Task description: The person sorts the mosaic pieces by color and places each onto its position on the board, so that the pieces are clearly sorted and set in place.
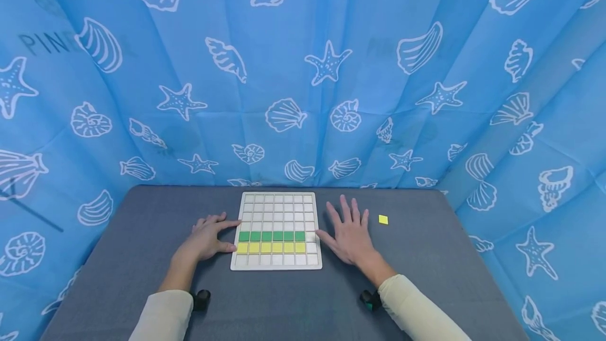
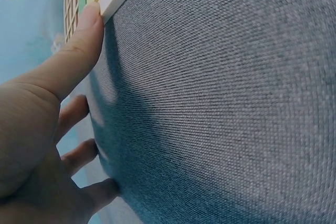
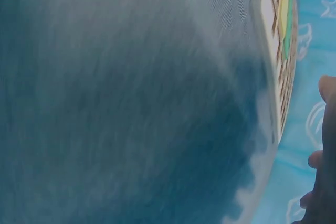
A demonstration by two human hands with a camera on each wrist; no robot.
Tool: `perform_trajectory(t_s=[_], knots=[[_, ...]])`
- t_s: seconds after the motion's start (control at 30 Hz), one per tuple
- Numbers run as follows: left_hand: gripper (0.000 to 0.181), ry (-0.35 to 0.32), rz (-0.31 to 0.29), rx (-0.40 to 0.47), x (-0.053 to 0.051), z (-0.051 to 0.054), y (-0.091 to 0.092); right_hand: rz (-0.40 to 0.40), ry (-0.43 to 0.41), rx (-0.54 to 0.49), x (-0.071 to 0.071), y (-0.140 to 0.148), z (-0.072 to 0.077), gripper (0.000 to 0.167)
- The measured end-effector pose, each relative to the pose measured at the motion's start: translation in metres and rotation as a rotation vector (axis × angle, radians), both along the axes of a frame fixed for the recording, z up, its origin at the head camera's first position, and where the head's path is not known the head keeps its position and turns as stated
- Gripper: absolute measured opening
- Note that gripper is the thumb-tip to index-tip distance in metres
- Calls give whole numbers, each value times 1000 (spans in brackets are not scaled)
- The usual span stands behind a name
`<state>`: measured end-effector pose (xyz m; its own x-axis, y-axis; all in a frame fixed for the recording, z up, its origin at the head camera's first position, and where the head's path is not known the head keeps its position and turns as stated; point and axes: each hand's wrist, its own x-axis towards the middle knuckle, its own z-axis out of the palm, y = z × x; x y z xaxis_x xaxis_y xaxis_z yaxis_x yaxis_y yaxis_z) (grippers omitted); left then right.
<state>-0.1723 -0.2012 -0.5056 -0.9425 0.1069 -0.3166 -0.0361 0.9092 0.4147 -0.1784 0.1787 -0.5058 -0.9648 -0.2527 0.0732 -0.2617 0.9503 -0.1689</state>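
A white grid board (image 1: 274, 264) lies on the table, divided into small square cells. One row holds several green tiles (image 1: 267, 236), and the row nearer me holds several yellow tiles (image 1: 265, 247). My left hand (image 1: 204, 239) touches the board's left edge with thumb and index finger; in the left wrist view the thumb (image 2: 84, 35) rests against the corner region, the other fingers meeting the cloth. On the opposite side, my right hand (image 1: 351, 237) is spread flat-fingered, its thumb close to the right edge; whether it touches cannot be told.
A loose yellow tile (image 1: 383, 219) lies on the grey cloth-covered table (image 1: 284, 304), right of my right hand. Behind and at both sides hangs a blue curtain (image 1: 284, 88) with white shell and starfish prints. Dark wrist devices (image 1: 202, 299) sit below each forearm.
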Motion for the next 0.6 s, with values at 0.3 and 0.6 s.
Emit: perform_trajectory(t_s=[0.3, 0.6], knots=[[75, 3, -16, -9, 0, -1, -1, -49, -21, 40, -17, 28, -9, 86], [75, 9, -18, -11, -1, -1, -2, -97, -35, 3, -23, 54, -7, 87]])
